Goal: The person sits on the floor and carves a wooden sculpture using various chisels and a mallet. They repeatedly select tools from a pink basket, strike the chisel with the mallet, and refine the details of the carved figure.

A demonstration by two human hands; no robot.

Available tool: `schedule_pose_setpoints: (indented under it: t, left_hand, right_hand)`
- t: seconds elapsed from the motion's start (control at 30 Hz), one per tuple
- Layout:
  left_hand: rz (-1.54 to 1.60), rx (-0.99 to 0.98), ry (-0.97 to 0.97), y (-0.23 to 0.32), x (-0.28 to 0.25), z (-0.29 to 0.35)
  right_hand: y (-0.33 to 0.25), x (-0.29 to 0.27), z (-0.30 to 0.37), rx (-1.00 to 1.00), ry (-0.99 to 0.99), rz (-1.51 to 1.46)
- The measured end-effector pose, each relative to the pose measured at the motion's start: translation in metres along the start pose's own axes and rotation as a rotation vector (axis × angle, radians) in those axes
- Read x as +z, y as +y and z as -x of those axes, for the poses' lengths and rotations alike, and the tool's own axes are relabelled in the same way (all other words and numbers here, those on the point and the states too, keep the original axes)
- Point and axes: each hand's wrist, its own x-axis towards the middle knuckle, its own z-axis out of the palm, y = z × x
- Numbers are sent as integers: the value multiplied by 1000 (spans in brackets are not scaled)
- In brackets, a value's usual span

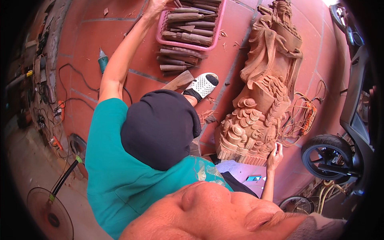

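A long reddish-brown wooden statue, carved with a robed figure and piled rounded shapes at its base, lies on the right. My right hand rests against the lower right corner of the base, its visible fingers stretched out. At the upper edge, my left hand reaches to a pink plastic basket full of wooden-handled carving tools; its fingers are partly cut off by the picture's edge. More tools lie in a stack just below the basket.
Red tiles carry scattered wood chips. A teal power tool with a cord lies left of my arm. A white clog is beside a wooden block. Right are an orange power strip and a motorbike wheel; lower left, a fan.
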Motion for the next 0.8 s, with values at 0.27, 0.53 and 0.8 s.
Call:
schedule_pose_setpoints:
  t: [0.27,0.53,0.8]
  left_hand:
    - [128,-52,-154,-14,3,50]
    - [-74,-70,76,-44,-50,91]
    - [-784,-8,268,-118,-98,111]
  right_hand:
    - [-2,-2,-3,10,-14,4]
    - [0,-1,-3,-12,-4,2]
    - [6,1,-3,5,-11,6]
